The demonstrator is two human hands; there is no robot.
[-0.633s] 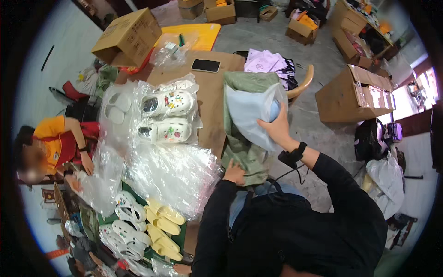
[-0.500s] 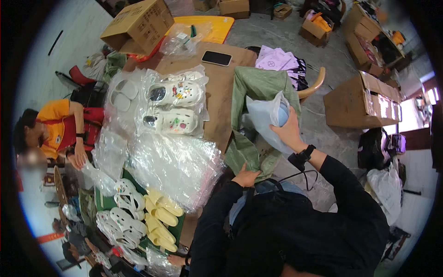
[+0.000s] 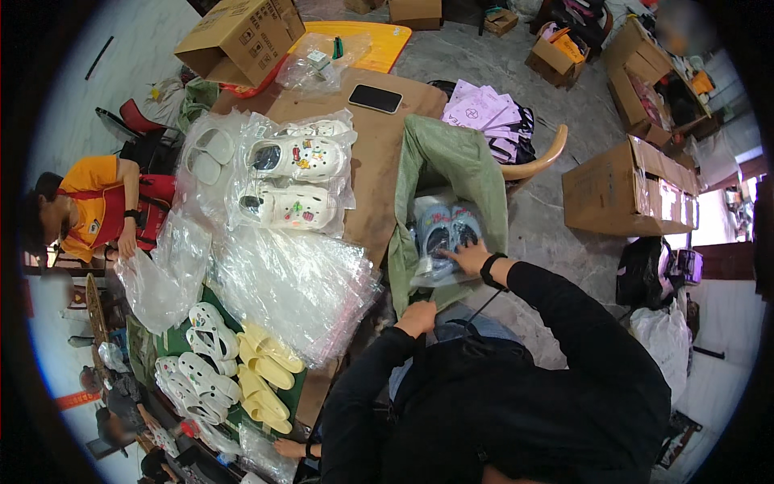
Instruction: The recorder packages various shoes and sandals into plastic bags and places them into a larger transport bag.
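Observation:
A green woven sack (image 3: 493,173) stands with its mouth wide beside the table. Inside it lies a pair of blue clogs (image 3: 436,229) with red marks on top, wrapped in a clear plastic bag. My right hand (image 3: 470,258) reaches into the sack and rests on the near end of the clogs, fingers apart. At the sack's near edge, my left hand (image 3: 417,318) is closed on its rim. How deep the sack goes under the clogs is hidden.
On the table (image 3: 367,177) lie bagged white clogs (image 3: 302,157), a stack of clear bags (image 3: 298,282), a phone (image 3: 376,98) and yellow slippers (image 3: 266,367). Across it a person in orange (image 3: 89,202) handles a clear bag. A carton (image 3: 601,194) and a curved wooden armrest (image 3: 542,157) stand right.
My right hand has lowered the bagged blue clogs into the sack and loosened its grasp. The left hand still holds the rim. The person across has spread a clear bag.

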